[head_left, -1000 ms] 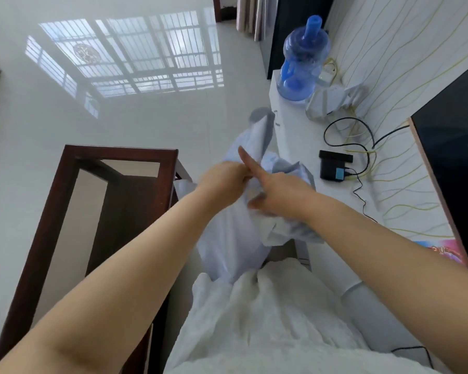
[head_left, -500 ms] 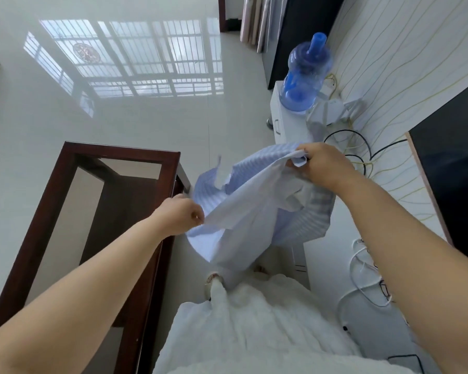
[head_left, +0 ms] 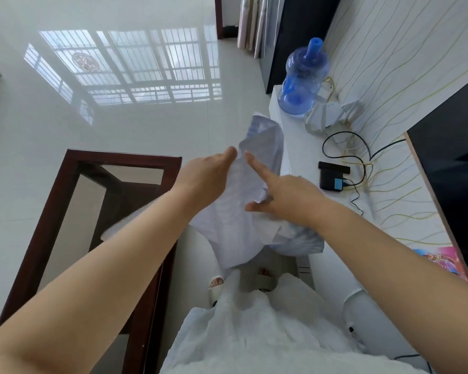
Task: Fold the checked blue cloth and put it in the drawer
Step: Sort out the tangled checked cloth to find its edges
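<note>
The pale blue checked cloth (head_left: pixel 235 222) hangs bunched in the air between my hands, in front of the white cabinet (head_left: pixel 297 147). My left hand (head_left: pixel 206 179) grips its upper left edge. My right hand (head_left: pixel 287 198) holds the cloth from the right, with the index finger stretched out along the top fold. A loose end of the cloth sticks up past my fingers, and another part droops at the lower right. A drawer front with a dark handle slot (head_left: pixel 304 268) shows under the cloth, partly hidden.
A dark wooden glass-topped table (head_left: pixel 73 184) stands at the left. On the cabinet top are a blue water bottle (head_left: pixel 303 79), a black box (head_left: pixel 333 176) with cables, and a dark screen (head_left: pixel 454 168) on the right. The glossy white floor lies beyond.
My hands, spread apart half a second ago with the cloth stretched between them, have come together again. The cloth is now gathered into a narrower bundle.
</note>
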The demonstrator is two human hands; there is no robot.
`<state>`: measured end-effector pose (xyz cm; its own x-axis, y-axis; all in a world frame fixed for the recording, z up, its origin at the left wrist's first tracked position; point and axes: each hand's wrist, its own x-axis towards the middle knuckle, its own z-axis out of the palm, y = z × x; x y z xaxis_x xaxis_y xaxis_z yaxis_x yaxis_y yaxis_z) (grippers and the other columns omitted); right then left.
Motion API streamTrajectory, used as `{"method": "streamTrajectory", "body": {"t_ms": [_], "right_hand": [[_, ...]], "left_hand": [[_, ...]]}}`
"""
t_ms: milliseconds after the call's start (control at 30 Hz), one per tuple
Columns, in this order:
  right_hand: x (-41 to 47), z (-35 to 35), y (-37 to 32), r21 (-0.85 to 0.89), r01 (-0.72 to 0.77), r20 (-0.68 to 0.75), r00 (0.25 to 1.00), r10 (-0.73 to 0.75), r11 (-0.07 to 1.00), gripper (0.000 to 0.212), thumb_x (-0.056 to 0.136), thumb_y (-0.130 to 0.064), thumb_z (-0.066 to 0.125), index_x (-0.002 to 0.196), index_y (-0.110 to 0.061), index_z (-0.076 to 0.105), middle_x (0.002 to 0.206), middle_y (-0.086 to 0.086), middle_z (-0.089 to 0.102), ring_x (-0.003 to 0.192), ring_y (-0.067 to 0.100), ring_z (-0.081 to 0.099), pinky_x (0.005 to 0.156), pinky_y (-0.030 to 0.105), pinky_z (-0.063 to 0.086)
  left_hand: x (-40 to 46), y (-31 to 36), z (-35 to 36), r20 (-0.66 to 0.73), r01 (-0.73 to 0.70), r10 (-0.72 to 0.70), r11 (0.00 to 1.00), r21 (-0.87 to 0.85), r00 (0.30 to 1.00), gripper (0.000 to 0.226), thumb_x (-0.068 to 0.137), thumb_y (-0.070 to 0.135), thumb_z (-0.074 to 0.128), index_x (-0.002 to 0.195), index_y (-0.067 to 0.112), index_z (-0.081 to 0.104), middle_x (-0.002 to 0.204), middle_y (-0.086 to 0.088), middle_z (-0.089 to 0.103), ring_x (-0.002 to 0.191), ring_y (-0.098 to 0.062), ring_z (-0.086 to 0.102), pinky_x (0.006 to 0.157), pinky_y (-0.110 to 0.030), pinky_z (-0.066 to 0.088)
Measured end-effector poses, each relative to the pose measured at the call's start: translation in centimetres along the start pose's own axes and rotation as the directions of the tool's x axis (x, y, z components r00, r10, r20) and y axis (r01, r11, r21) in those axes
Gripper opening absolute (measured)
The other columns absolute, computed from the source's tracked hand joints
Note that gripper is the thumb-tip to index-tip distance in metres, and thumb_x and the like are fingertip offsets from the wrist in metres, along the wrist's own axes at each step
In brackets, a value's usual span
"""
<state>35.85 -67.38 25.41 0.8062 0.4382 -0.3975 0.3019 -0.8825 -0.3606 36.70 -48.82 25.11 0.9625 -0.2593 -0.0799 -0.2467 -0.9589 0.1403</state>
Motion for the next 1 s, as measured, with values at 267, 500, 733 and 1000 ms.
{"method": "streamTrajectory", "body": {"t_ms": [267, 500, 733, 1000], "right_hand": [[0.8, -0.9, 0.5, 0.197, 0.063, -0.069, 0.996, -0.050, 0.978, 0.042, 0.090, -0.035, 0.053, 0.128, -0.046, 0.040, 0.080, -0.005, 0.063, 0.080, 0.021, 0.060, 0.070, 0.035, 0.047], [1.0, -0.5, -0.4, 0.015, 0.092, 0.121, 0.988, -0.094, 0.996, 0.028, 0.092, -0.041, 0.052, 0.096, -0.016, 0.064, 0.085, -0.001, 0.060, 0.079, 0.019, 0.051, 0.065, 0.029, 0.039], [1.4, -1.5, 1.2, 0.048, -0.017, -0.117, 0.993, 0.023, 0.999, 0.028, 0.094, -0.036, 0.045, 0.073, -0.018, 0.053, 0.074, 0.002, 0.056, 0.077, 0.027, 0.054, 0.063, 0.032, 0.037], [1.8, -2.9, 2.6, 0.105, -0.105, -0.279, 0.951, 0.131, 0.989, 0.022, 0.093, -0.036, 0.050, 0.094, -0.019, 0.064, 0.079, 0.001, 0.054, 0.077, 0.025, 0.048, 0.066, 0.028, 0.032]], "left_hand": [[-2.2, 1.6, 0.9, -0.096, -0.267, 0.250, 0.906, -0.329, 0.964, 0.016, 0.097, 0.033, 0.044, 0.104, 0.024, 0.033, 0.076, 0.003, 0.058, 0.060, -0.024, 0.052, 0.049, -0.029, 0.036], [-3.0, 1.3, 1.3, 0.067, -0.090, 0.124, 0.923, -0.374, 0.990, 0.034, 0.087, 0.049, 0.057, 0.103, 0.029, 0.035, 0.080, 0.002, 0.060, 0.069, -0.029, 0.057, 0.058, -0.037, 0.045], [-3.1, -5.2, 4.1, 0.237, 0.155, -0.142, 0.987, -0.034, 0.961, 0.027, 0.088, 0.045, 0.052, 0.094, 0.020, 0.061, 0.084, 0.003, 0.065, 0.080, -0.023, 0.062, 0.063, -0.029, 0.048], [-1.1, -7.8, 2.6, 0.323, 0.405, -0.404, 0.912, 0.066, 0.856, 0.027, 0.084, 0.047, 0.056, 0.088, 0.022, 0.065, 0.072, 0.004, 0.056, 0.070, -0.022, 0.056, 0.057, -0.027, 0.039]]}}
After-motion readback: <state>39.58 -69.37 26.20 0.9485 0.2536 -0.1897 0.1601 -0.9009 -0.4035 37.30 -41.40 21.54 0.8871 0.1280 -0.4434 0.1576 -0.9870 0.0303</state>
